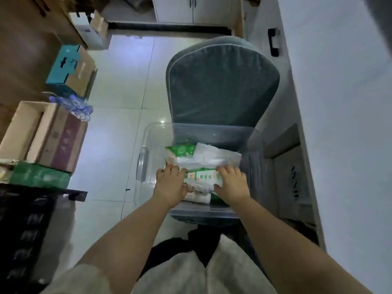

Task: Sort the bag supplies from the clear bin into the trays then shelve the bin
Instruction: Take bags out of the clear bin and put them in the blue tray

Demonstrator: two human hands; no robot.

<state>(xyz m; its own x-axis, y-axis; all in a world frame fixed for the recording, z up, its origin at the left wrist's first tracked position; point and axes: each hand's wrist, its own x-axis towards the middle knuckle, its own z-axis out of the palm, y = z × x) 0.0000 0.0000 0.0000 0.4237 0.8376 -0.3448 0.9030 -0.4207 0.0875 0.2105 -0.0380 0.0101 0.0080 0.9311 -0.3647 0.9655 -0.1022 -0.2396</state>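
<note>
Packs of bags, green and white, lie inside clear bin on grey chair. Left hand and right hand both grip one green-printed pack, fingers curled over its ends. Cardboard boxes stand left on floor.

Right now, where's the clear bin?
Head view, lower centre: the clear bin sits on the grey chair's seat, with both hands, left and right, on the packs inside it.
</note>
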